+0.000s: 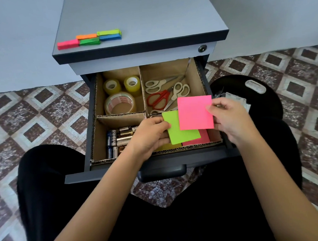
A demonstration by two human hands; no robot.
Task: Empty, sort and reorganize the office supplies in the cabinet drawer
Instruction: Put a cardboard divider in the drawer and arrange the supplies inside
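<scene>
Head view on my remote feed: the grey cabinet's open drawer (94,172) fills the middle, lined with a brown cardboard divider insert (120,116) that splits it into four compartments. I see the left hand (149,134) pinching a lime-green square sticky-note pad (182,132) by its left edge, thumb on top and fingers curled beneath. The right hand (230,118) pinches a hot-pink square sticky-note pad (194,113) by its right edge, thumb and fingertips closed on the paper. Both pads are held above the drawer's front-right compartment, each reaching inward from its hand, and the pink one overlaps the green one's upper right corner. Under them, on that compartment's floor, lie a second pink pad (201,139) and a yellow pad (171,147), both mostly covered.

The drawer's front-left compartment holds a heap of cylindrical batteries (118,139), partly hidden by the left wrist. Its back-left compartment holds a wide roll of clear packing tape (120,104), with two small clear tape rolls (112,86) behind it. Its back-right compartment holds red-handled scissors (158,99) and white-handled scissors (158,84).

Above the drawer, on the cabinet's top, I count five neon strips of index flags (89,39), touching one another. Right of the drawer stands a black round seat (264,103).
</scene>
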